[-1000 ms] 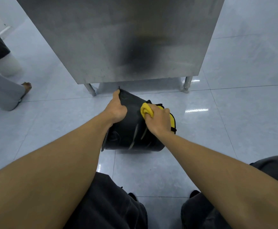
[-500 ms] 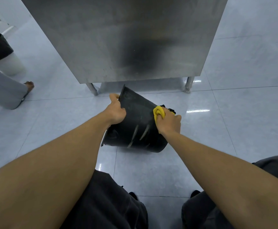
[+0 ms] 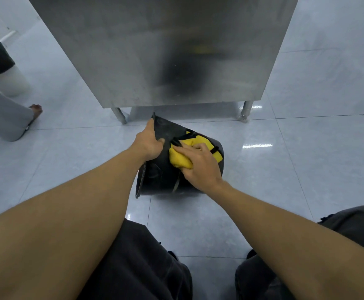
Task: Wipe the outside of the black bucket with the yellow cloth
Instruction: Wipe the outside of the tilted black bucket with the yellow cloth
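The black bucket point(image 3: 159, 178) lies tipped on its side on the tiled floor, just in front of a steel cabinet, with its rim to the left. My left hand point(image 3: 149, 141) grips the upper part of the rim and holds the bucket tilted. My right hand point(image 3: 200, 165) presses the bunched yellow cloth point(image 3: 177, 158) against the bucket's upper outer wall, fingers curled over it. A black strap crosses the cloth near the bucket's far side. The bucket's inside is hidden.
A tall stainless steel cabinet point(image 3: 166, 50) on short legs stands right behind the bucket. At the far left another person's trouser leg and bare foot point(image 3: 35, 110) show, beside a white bin with a black liner point(image 3: 1, 68). My knees point(image 3: 137, 267) fill the bottom.
My right hand has slid the yellow cloth leftward and up the bucket's side, and more cloth shows now. My left hand keeps its grip on the rim; the bucket has shifted slightly.
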